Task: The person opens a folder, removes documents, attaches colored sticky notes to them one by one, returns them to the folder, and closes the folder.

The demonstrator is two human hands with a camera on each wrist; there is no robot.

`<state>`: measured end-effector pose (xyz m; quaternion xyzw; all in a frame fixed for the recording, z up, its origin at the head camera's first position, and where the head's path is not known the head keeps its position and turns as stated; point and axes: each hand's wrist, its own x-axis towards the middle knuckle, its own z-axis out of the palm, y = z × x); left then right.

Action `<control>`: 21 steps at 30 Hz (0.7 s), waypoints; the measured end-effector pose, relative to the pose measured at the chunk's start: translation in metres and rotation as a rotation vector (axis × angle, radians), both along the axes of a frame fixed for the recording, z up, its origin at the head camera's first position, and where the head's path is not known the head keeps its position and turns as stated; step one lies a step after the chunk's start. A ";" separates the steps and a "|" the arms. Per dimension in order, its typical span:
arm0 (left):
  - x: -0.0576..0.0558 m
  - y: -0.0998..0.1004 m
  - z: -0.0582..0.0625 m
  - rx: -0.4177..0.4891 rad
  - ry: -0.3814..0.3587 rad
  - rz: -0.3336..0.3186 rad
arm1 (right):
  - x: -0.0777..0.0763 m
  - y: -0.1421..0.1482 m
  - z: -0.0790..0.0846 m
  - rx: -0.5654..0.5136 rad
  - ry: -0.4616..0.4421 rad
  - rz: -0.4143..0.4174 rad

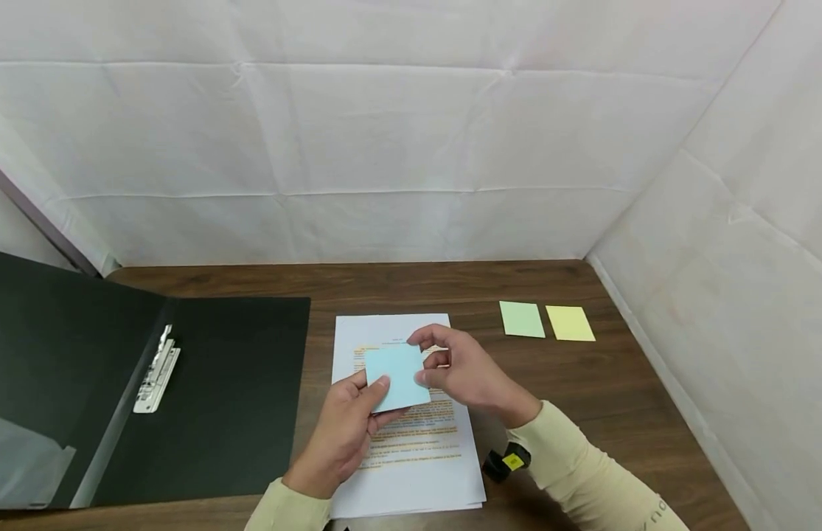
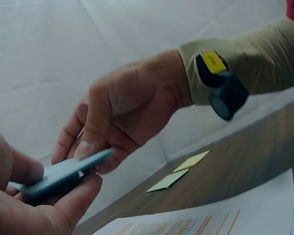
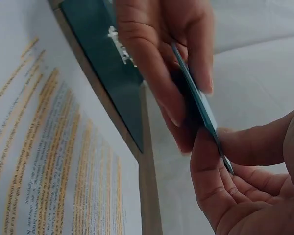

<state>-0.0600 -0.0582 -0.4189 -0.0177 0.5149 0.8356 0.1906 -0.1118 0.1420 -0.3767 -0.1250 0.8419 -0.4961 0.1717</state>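
A light blue sticky note pad point(image 1: 396, 372) is held between both hands above the printed sheets point(image 1: 430, 457). My left hand point(image 1: 344, 424) grips its left side, thumb on top and fingers underneath. At the right edge, my right hand point(image 1: 467, 372) pinches the pad with thumb and fingertips. Seen edge-on in the right wrist view, the sticky note pad point(image 3: 198, 105) shows some thickness, with the fingers of both hands on its two faces. Part of its underside is hidden by the left fingers. The sheets below carry text with orange highlighting.
An open black folder point(image 1: 245, 398) with a metal clip point(image 1: 157, 376) lies to the left on the wooden table point(image 1: 616, 413). One green sticky note point(image 1: 522, 319) and one yellow sticky note point(image 1: 570, 323) lie at the back right. White cloth walls point(image 1: 384, 133) stand behind and to the right.
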 end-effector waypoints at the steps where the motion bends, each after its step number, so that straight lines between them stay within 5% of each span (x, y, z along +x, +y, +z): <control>1: 0.000 0.000 0.000 0.021 -0.011 -0.002 | 0.003 -0.002 0.000 0.036 0.038 0.005; 4: 0.001 -0.001 -0.001 0.067 -0.034 -0.001 | 0.013 -0.009 -0.001 0.203 0.224 0.026; 8: 0.002 -0.003 0.000 0.102 -0.058 0.008 | 0.023 -0.015 0.002 0.462 0.635 0.106; 12: 0.002 -0.005 0.002 0.115 -0.081 0.009 | 0.031 -0.019 0.005 0.552 0.933 0.258; 16: 0.003 -0.006 0.003 0.119 -0.093 -0.003 | 0.036 -0.023 0.007 0.577 0.971 0.366; 21: 0.007 -0.005 0.004 0.116 -0.086 -0.017 | 0.036 -0.024 0.009 0.626 0.925 0.399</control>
